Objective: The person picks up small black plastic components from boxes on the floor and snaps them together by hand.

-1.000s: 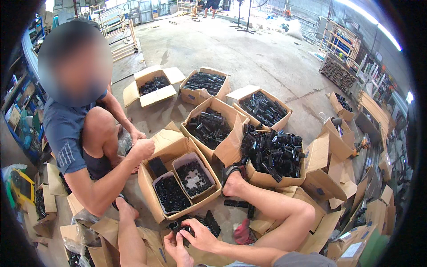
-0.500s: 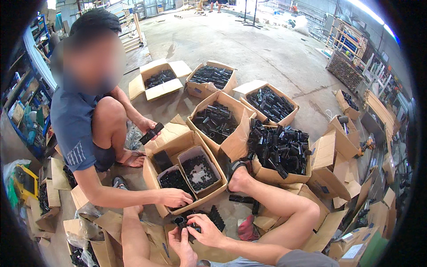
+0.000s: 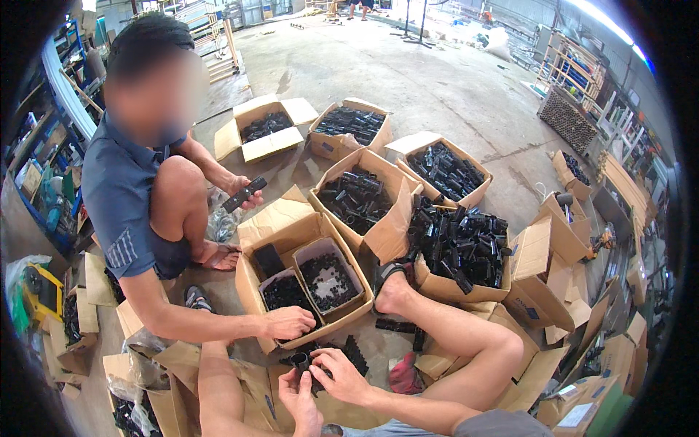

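Note:
Between my legs, my left hand [image 3: 299, 399] grips a short black pipe fitting [image 3: 300, 361], its round opening facing up. My right hand [image 3: 339, 374] is closed at the fitting's right side, fingertips pressed against it; any small part under them is hidden. Beyond my hands stands a cardboard box [image 3: 348, 317] with inner trays of small black parts [image 3: 325, 282]. A co-worker's hand [image 3: 288, 322] reaches into the near tray, while that person's other hand holds a black tube [image 3: 245, 194]. Dark ridged pieces [image 3: 354, 355] lie just past my right hand.
Boxes of black tubes surround the work spot: an overfull one [image 3: 460, 247] at the right, others [image 3: 354, 197] farther off. A red-and-grey cloth item [image 3: 405, 373] lies by my right leg. Loose black tubes [image 3: 397, 325] rest near my foot. The co-worker squats at the left.
The black fitting in my hands has turned more upright. The co-worker's raised tube has tilted and shifted slightly, while the other hand stays at the tray. My view has shifted a little.

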Demonstrator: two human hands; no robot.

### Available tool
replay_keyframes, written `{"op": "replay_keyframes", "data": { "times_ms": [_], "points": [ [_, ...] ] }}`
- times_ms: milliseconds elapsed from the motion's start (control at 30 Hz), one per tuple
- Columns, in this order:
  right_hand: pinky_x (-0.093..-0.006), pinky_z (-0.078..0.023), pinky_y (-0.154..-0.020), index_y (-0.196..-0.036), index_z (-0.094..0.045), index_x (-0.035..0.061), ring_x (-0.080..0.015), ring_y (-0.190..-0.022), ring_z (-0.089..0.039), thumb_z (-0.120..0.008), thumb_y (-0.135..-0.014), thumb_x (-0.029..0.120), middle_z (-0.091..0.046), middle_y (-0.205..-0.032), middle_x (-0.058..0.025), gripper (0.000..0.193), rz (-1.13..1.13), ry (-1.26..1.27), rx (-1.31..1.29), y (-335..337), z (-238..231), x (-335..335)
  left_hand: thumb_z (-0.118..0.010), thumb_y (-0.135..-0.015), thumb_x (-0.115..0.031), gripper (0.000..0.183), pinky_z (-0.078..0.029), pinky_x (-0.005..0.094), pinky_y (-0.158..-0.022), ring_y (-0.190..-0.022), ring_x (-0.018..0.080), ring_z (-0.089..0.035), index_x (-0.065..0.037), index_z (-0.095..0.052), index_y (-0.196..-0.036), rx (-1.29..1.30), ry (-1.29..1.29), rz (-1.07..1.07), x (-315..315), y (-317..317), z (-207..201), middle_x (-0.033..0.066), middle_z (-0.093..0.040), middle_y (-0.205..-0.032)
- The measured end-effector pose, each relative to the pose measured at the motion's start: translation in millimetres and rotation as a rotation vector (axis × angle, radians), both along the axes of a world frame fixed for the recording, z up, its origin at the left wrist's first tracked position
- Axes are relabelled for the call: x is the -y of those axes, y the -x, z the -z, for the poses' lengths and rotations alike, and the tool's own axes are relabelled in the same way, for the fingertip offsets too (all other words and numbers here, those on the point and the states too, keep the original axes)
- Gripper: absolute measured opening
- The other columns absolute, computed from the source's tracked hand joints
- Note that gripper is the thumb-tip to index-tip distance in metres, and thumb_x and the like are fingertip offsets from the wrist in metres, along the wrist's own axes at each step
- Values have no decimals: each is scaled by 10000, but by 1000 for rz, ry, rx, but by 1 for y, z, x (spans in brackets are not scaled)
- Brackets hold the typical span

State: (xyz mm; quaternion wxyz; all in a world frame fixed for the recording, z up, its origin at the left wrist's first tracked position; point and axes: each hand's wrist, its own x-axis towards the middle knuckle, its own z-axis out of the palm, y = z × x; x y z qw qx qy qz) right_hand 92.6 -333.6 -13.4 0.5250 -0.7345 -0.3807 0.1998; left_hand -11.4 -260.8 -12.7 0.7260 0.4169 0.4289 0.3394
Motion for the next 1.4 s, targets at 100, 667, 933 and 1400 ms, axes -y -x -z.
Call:
{"op": "replay_keyframes", "data": {
  "times_ms": [100, 667, 933, 1400],
  "points": [
    [-407, -465, -983, -1105, -616, -4, -340, -1167, -564, -659, -938, 233, -583, -1254, -180, 293, 10, -10, 16, -3, -2, 0, -674, -925, -21, 205, -530, 283, -830, -968, 147, -622, -61, -532, -1067, 8, 25, 7, -1, 1, 5, 62, -641, -1068],
    [-288, -545, -730, -1116, -672, -2, -120, -839, -652, -689, -921, 132, -707, -964, -75, 238, 84, 29, -382, -48, -4, 27, -648, -975, -146, 425, -546, 379, -935, -1105, 173, -619, -54, -520, -1370, 117, 680, 566, -10, -7, -10, 47, -604, -1256],
    [-276, -559, -729, -1293, -589, 11, -133, -905, -645, -756, -827, 23, -649, -1143, -114, 496, 30, -39, -437, -54, -32, 28, -735, -917, -174, 346, -570, 353, -925, -1020, 150, -658, -55, -610, -1217, 72, 598, 595, -15, 5, -16, 31, -674, -1111],
    [-250, -506, -643, -1430, -473, 68, -157, -926, -589, -790, -712, -66, -517, -1303, -124, 796, 183, -89, -133, -41, -29, 38, -761, -873, -81, 389, -536, 271, -871, -988, 130, -650, 10, -599, -1214, -82, 355, 613, -6, 3, 0, 72, -685, -1106]
  ]
}}
